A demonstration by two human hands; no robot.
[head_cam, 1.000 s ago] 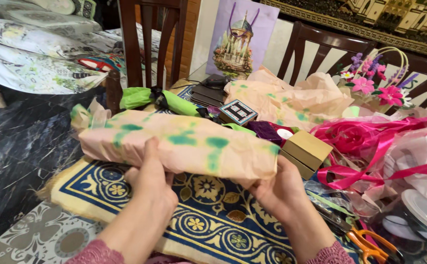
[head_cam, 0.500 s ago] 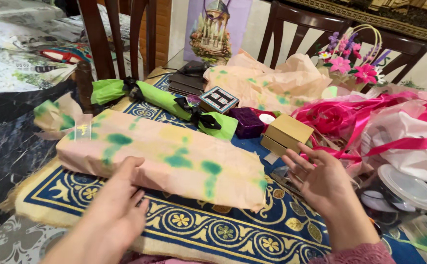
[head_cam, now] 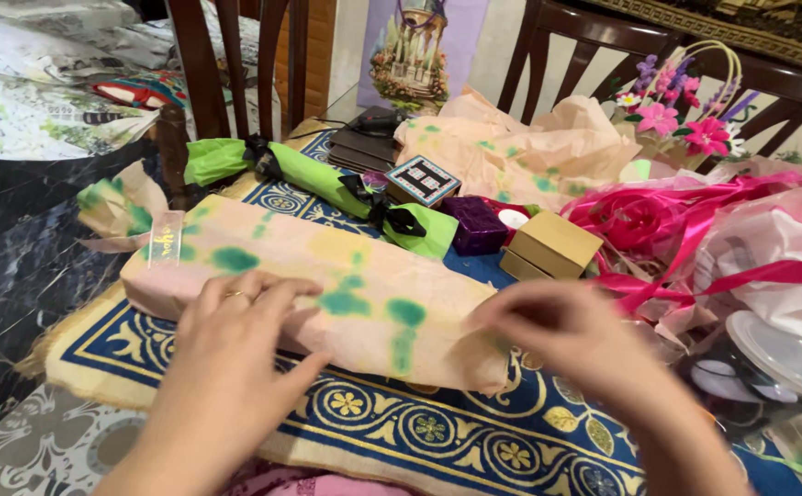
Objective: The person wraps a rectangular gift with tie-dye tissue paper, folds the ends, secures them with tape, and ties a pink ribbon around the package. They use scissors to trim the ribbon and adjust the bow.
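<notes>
The left hand [head_cam: 235, 340] lies flat, fingers spread, on the near side of a long parcel [head_cam: 327, 298] wrapped in peach paper blotched with green, pinning it to the blue-and-gold patterned cloth [head_cam: 401, 427] that covers this part of the table. A second ago both hands were cupped against the parcel's near face; half a second ago the right hand hung open in the air off the parcel's right end. Now the right hand [head_cam: 571, 335], blurred, is back at that end, fingertips at the paper's corner; whether it pinches the paper cannot be told. The parcel itself has barely shifted, running from the cloth's left edge, where its gathered end carries a small tag [head_cam: 164, 241], toward the cloth's middle. From these pictures, the wrapping looks held down on one side while the loose right end gets attention. Just beyond lie a green roll tied with black bows [head_cam: 327, 179], a purple box [head_cam: 476, 225], a tan box [head_cam: 552, 243] and pink ribbon [head_cam: 658, 230].
</notes>
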